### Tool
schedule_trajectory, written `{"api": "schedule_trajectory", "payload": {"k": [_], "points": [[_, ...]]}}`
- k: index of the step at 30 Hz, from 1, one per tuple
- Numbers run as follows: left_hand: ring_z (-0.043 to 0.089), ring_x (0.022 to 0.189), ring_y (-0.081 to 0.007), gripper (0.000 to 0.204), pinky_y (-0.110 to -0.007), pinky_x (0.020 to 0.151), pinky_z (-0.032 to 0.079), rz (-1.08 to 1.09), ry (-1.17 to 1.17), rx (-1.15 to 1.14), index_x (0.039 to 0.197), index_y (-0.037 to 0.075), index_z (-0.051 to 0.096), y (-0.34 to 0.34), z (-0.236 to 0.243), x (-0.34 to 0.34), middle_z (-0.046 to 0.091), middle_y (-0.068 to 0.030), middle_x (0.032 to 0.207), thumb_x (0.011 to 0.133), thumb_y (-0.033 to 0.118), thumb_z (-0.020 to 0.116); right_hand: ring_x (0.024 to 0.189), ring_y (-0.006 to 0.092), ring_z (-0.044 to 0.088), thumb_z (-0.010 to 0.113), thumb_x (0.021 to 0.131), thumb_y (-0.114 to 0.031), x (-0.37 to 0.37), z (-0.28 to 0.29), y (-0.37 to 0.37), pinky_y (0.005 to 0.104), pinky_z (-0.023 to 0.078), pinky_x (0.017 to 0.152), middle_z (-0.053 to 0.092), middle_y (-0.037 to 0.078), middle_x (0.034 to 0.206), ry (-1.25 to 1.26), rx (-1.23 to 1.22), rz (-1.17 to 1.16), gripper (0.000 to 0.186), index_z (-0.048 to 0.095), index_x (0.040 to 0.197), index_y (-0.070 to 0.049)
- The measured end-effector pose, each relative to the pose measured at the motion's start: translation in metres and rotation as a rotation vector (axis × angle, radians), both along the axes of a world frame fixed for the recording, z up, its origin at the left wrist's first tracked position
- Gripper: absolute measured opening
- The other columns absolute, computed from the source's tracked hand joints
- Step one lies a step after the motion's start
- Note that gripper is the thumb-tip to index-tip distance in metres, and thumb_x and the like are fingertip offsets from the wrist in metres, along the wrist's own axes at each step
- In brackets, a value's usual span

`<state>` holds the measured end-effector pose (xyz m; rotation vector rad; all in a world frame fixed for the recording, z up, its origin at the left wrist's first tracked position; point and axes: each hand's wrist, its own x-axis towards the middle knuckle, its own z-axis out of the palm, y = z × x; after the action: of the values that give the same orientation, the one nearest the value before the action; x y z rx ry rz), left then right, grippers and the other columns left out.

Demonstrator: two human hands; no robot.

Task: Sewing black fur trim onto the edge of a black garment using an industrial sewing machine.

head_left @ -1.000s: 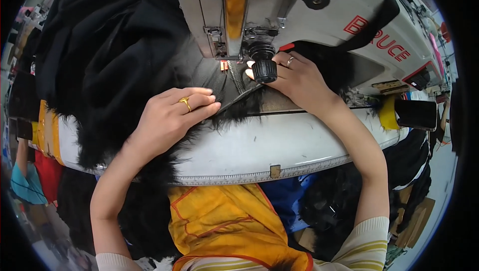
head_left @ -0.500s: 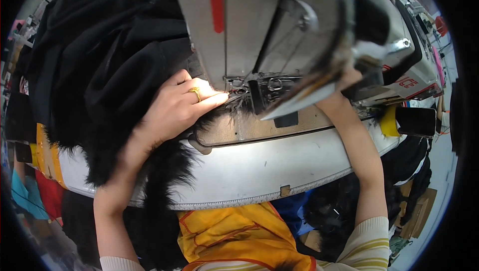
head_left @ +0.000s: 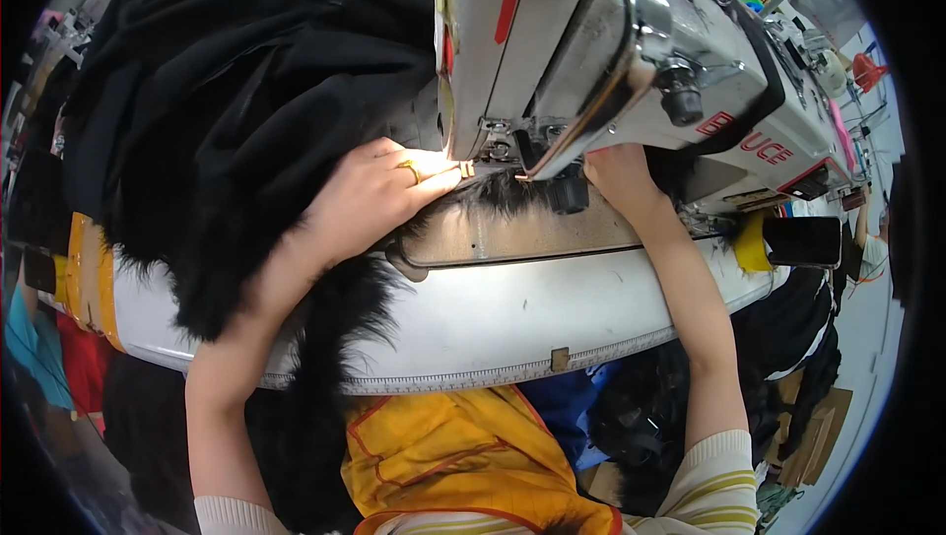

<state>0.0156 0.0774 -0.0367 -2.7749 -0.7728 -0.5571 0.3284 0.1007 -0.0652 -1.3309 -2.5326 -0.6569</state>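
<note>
A white sewing machine [head_left: 540,23] stands over black fabric [head_left: 236,111] with long feathery fur trim [head_left: 498,195]. My left hand [head_left: 379,195], with a gold ring, presses the trim just left of the needle, fingers together, their tips lit brightly by the machine's lamp. My right hand [head_left: 626,185] is at the right of the presser area, fingers bent; their tips and what they hold are hidden behind the machine's metal fittings. Loose fur trim [head_left: 335,308] hangs below my left hand over the table's front edge.
The white table [head_left: 512,308] has a ruler strip along its front. A dark phone [head_left: 801,239] is by a yellow object [head_left: 754,244] on the right. Below are a yellow apron [head_left: 443,446] and dark fabrics [head_left: 641,417]. Red and teal cloth [head_left: 44,348] is at far left.
My left hand has moved forward to the needle area, and the lamp now lights its fingertips. The grey mesh seam seen earlier is no longer visible; fur lies there. The view has shifted.
</note>
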Motion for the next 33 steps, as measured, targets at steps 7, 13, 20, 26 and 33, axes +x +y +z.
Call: {"api": "schedule_trajectory", "payload": {"k": [7,13,20,26,33], "points": [[0.060,0.094,-0.0234,0.033,-0.032,0.079,0.049,0.081,-0.178,-0.317,0.100,0.010,0.062,-0.016,0.013,-0.006,0.062,-0.0046,0.095,0.069,-0.001,0.063,0.084,0.0173,0.061,0.056,0.073,-0.009,0.000,0.035,-0.019,0.0293,0.052,0.070,0.065,-0.005,0.103,0.191,-0.019,0.292,0.034,0.065,0.103,-0.020],[0.062,0.094,-0.0153,0.024,-0.024,0.073,0.051,0.083,-0.164,-0.091,0.097,0.009,0.063,-0.029,-0.003,-0.012,0.062,0.0001,0.099,0.075,0.010,0.054,0.089,0.0195,0.057,0.058,0.068,-0.011,-0.019,0.056,-0.046,0.0343,0.047,0.085,0.063,-0.002,0.106,0.021,0.013,0.274,0.035,0.064,0.102,-0.014],[0.062,0.087,-0.0179,0.023,-0.026,0.071,0.052,0.079,-0.278,-0.129,0.094,0.008,0.064,-0.034,0.008,-0.001,0.063,-0.0026,0.093,0.072,0.008,0.058,0.094,0.0213,0.059,0.059,0.082,-0.012,-0.059,0.033,-0.051,0.0323,0.047,0.084,0.063,0.006,0.099,0.183,-0.336,0.183,0.032,0.060,0.114,-0.019],[0.063,0.089,-0.0172,0.026,-0.022,0.066,0.051,0.077,-0.206,-0.123,0.097,0.007,0.062,-0.028,-0.003,-0.018,0.062,-0.0040,0.095,0.071,0.006,0.057,0.103,0.0260,0.057,0.064,0.076,-0.014,-0.043,0.032,-0.049,0.0445,0.040,0.093,0.059,0.007,0.115,0.037,-0.501,0.206,0.051,0.052,0.125,-0.017],[0.063,0.082,-0.0167,0.021,-0.025,0.063,0.051,0.033,-0.254,-0.079,0.092,0.007,0.061,-0.031,0.019,-0.007,0.061,-0.0027,0.087,0.071,0.008,0.059,0.071,0.0180,0.060,0.062,0.070,-0.018,-0.040,0.040,-0.044,0.0285,0.047,0.054,0.060,-0.001,0.076,-0.006,-0.148,0.133,0.007,0.063,0.065,-0.015]]}}
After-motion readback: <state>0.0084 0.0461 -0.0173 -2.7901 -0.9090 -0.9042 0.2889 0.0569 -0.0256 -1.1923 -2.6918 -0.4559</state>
